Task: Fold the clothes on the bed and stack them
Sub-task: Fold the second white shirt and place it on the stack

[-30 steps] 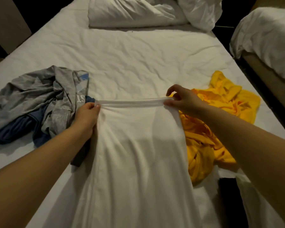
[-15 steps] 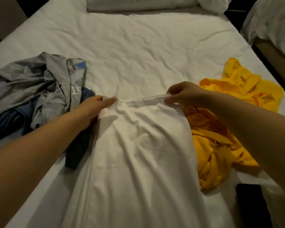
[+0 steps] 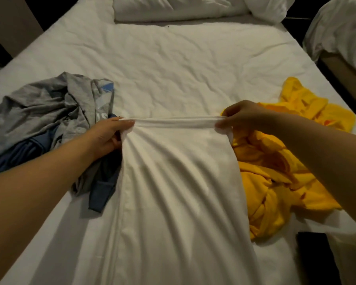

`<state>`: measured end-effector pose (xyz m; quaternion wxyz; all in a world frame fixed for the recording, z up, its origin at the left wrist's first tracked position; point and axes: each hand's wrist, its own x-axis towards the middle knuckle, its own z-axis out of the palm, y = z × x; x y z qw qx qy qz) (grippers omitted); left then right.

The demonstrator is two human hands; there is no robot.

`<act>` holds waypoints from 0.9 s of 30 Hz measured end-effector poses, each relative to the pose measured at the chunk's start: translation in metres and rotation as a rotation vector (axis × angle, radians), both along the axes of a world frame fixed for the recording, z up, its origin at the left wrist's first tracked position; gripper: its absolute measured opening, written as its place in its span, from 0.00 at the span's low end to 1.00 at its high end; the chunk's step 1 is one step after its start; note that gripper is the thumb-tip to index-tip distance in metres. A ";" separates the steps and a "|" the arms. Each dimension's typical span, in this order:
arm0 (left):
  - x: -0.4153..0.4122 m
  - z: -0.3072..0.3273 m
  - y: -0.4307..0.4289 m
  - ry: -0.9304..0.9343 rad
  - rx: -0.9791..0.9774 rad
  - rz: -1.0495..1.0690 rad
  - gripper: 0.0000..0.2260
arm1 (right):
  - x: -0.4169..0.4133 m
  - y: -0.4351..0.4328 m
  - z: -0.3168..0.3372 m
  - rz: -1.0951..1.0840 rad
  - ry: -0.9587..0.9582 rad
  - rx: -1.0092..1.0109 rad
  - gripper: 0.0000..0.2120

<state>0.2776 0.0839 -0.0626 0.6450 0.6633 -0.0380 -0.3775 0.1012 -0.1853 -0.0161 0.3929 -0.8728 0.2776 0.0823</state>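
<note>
White garment (image 3: 179, 192) stretched lengthwise down the bed (image 3: 173, 68) toward the wearer, far hem taut crosswise between left hand (image 3: 109, 134) and right hand (image 3: 240, 116), both pinched closed on its corners, equally near, ready for folding back.

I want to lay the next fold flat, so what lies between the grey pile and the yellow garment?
In the head view, the white garment fills that stretch, its top edge pulled taut between the left hand and right hand.
</note>
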 end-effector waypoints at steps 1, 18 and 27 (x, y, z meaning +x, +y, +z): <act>0.001 -0.001 -0.001 0.013 0.001 -0.008 0.09 | -0.001 0.000 -0.001 -0.008 0.045 0.012 0.08; -0.006 -0.033 -0.027 -0.373 0.202 0.213 0.14 | 0.011 0.013 -0.048 -0.099 -0.281 -0.317 0.17; -0.073 -0.030 0.021 -0.391 0.290 0.016 0.39 | -0.032 0.067 -0.057 -0.314 -0.337 -0.311 0.38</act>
